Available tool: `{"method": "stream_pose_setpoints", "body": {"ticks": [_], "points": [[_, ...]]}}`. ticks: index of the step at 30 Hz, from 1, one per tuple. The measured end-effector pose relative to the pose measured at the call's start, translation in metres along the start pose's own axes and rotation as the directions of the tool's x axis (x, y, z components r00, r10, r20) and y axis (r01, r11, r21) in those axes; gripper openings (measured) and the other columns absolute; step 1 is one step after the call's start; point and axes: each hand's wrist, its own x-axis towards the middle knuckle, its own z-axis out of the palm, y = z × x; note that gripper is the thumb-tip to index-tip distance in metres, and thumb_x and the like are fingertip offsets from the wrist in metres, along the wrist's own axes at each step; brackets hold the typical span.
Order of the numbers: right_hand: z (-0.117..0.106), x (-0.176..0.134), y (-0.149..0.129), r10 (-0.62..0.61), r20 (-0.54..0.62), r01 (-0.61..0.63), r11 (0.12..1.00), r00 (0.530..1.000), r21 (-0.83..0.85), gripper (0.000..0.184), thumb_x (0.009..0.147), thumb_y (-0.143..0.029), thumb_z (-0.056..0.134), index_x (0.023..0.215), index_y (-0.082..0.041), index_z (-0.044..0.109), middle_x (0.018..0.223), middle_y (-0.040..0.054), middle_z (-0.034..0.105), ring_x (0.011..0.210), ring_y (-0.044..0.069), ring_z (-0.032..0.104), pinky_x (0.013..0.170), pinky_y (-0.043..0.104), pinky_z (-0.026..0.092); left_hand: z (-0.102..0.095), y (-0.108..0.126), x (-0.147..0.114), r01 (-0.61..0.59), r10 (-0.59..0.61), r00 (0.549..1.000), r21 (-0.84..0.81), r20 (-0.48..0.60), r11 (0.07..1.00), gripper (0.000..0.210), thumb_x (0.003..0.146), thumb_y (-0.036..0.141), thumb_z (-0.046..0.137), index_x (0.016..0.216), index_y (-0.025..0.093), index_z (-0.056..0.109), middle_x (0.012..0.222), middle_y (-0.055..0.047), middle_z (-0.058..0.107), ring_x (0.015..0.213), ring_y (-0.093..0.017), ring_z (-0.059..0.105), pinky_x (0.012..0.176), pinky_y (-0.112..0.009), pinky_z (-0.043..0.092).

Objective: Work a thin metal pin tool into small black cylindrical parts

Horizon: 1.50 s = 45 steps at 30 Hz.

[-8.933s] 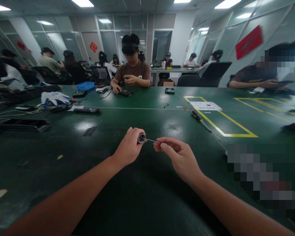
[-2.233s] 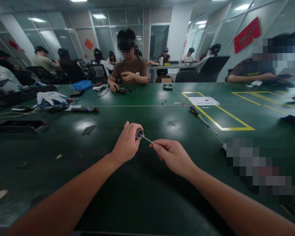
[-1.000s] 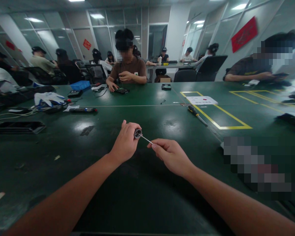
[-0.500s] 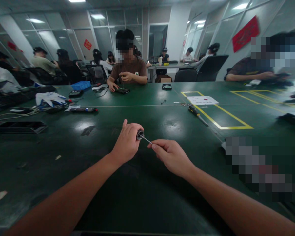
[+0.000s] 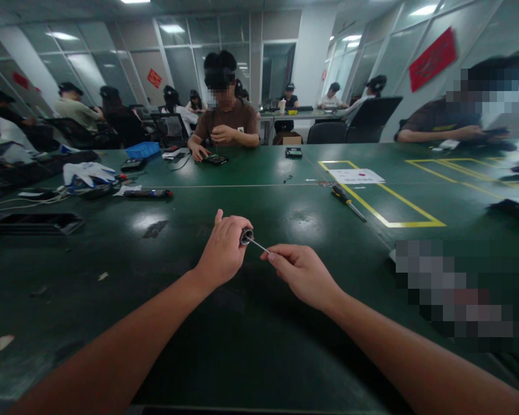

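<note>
My left hand (image 5: 225, 249) is closed around a small dark cylindrical part (image 5: 246, 236), whose round open end faces right toward my other hand. Most of that part is hidden by the fingers. Between thumb and fingertips, my right hand (image 5: 300, 274) pinches a thin metal rod (image 5: 259, 246). The rod's far tip reaches into the round opening; its other end disappears inside my grip, so I cannot tell what kind of tool it is. Both hands are raised over the green table (image 5: 251, 357).
A screwdriver (image 5: 348, 202) lies right of centre beside yellow tape and a white sheet (image 5: 357, 176). Gloves (image 5: 89, 174), a pen-shaped tool (image 5: 147, 194), cables and a blue bin (image 5: 142, 150) are at left. A co-worker (image 5: 225, 121) sits opposite; a blurred object (image 5: 456, 297) lies at right.
My hands and the two things in them look almost unmoved; the right fingers shift only very slightly. The co-worker opposite holds nearly the same pose.
</note>
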Motion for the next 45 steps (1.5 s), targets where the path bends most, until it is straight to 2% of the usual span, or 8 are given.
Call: {"method": "stream_pose_setpoints", "body": {"ticks": [16, 23, 31, 37, 45], "points": [[0.0015, 0.0018, 0.0003, -0.008, -0.009, 0.008, 1.0, 1.0, -0.029, 0.03, 0.097, -0.033, 0.051, 0.093, -0.019, 0.078, 0.057, -0.0043, 0.051, 0.05, 0.011, 0.043, 0.053, 0.026, 0.034, -0.0003, 0.0004, -0.0004, -0.001, 0.001, 1.0, 0.004, 0.014, 1.0, 0.021, 0.093, 0.008, 0.049, 0.109, 0.022, 0.05, 0.103, -0.002, 0.063, 0.102, -0.02, 0.061, 0.123, -0.064, 0.021], [-0.0048, -0.0005, -0.0004, -0.066, 0.038, 0.063, 0.995, 0.997, 0.075, 0.03, 0.095, -0.036, 0.054, 0.093, -0.018, 0.079, 0.058, -0.0043, 0.047, 0.052, 0.011, 0.039, 0.052, 0.026, 0.031, -0.0017, -0.0024, 0.0003, 0.023, -0.023, 1.0, 0.021, -0.002, 1.0, 0.023, 0.092, 0.006, 0.05, 0.11, 0.022, 0.049, 0.105, -0.003, 0.062, 0.104, -0.02, 0.061, 0.123, -0.064, 0.022], [-0.0014, 0.0002, 0.0008, -0.015, -0.002, 0.014, 1.0, 1.0, -0.006, 0.03, 0.097, -0.033, 0.052, 0.093, -0.019, 0.078, 0.056, -0.0042, 0.048, 0.051, 0.011, 0.04, 0.053, 0.026, 0.031, -0.0028, 0.0013, 0.0005, 0.021, -0.021, 1.0, 0.022, 0.017, 1.0, 0.021, 0.093, 0.008, 0.049, 0.108, 0.022, 0.051, 0.103, -0.003, 0.063, 0.102, -0.02, 0.061, 0.123, -0.064, 0.023], [-0.0016, -0.0001, -0.0009, -0.011, -0.006, 0.011, 0.999, 1.0, -0.036, 0.03, 0.097, -0.032, 0.052, 0.092, -0.019, 0.078, 0.055, -0.0048, 0.047, 0.049, 0.011, 0.039, 0.052, 0.026, 0.03, -0.0032, 0.0012, 0.0011, 0.003, -0.004, 1.0, 0.043, 0.014, 0.999, 0.02, 0.093, 0.009, 0.048, 0.108, 0.021, 0.052, 0.104, -0.004, 0.064, 0.104, -0.021, 0.062, 0.124, -0.064, 0.021], [-0.0025, 0.0002, -0.001, -0.027, 0.0, 0.027, 0.999, 1.0, -0.027, 0.031, 0.097, -0.033, 0.052, 0.093, -0.019, 0.078, 0.059, -0.0033, 0.052, 0.052, 0.011, 0.045, 0.053, 0.026, 0.033, -0.0039, 0.0014, 0.0019, -0.017, 0.016, 1.0, 0.066, 0.024, 0.998, 0.02, 0.093, 0.009, 0.048, 0.108, 0.022, 0.053, 0.105, -0.005, 0.065, 0.103, -0.022, 0.062, 0.123, -0.066, 0.021]]}}
